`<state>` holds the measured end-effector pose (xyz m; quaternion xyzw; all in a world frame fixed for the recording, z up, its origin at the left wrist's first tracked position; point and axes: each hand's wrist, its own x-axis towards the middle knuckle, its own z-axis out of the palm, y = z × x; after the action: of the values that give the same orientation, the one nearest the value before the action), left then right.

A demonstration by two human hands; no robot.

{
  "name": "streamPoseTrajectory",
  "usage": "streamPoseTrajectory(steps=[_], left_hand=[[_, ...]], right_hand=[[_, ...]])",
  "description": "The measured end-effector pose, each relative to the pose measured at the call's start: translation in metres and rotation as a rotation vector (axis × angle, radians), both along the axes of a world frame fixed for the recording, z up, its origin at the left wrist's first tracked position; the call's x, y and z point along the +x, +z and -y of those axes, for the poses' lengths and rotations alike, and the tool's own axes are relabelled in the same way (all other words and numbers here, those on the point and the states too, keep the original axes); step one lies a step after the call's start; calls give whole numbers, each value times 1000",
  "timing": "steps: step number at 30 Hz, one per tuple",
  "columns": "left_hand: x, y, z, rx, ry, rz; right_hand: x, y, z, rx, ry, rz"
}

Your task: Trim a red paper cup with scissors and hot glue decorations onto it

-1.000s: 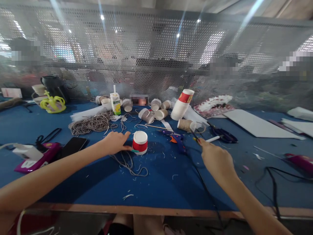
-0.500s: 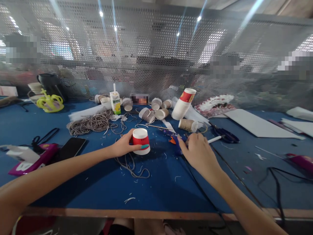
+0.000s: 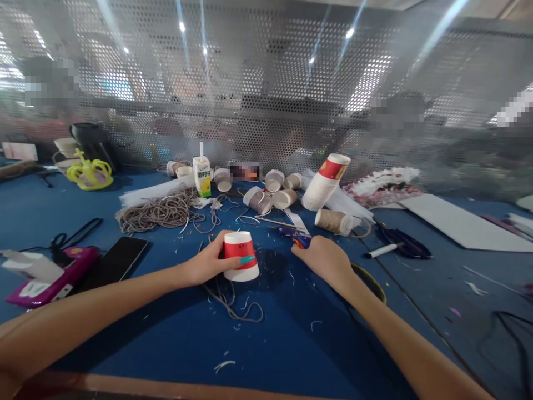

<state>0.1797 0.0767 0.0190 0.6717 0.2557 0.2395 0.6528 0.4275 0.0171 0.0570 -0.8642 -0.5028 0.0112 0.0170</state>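
Cup (image 3: 238, 249), narrow end up and slightly tilted, is pinched between thumb and fingers of the left hand (image 3: 203, 264); it lies left of the right hand (image 3: 327, 259), whose fingers curl round a glue gun (image 3: 303, 239) aimed left.

A yellow crown (image 3: 89, 185) sits near a dark jug (image 3: 94, 141) — and a black phone (image 3: 122, 256) lies beside a purple power strip (image 3: 79, 266). A juice box (image 3: 202, 178) stands up — its straw (image 3: 201, 150) poking out.
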Motion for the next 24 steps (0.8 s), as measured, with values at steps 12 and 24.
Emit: streamPoseTrajectory(steps=[12,24], left_hand=[[-2,-1,4,-82,-54,-17],[-4,-1,6,-20,-49,-32]], right_hand=[[-17,-6,16,650,117,-268],[-32,-24,30,894,293,-186]])
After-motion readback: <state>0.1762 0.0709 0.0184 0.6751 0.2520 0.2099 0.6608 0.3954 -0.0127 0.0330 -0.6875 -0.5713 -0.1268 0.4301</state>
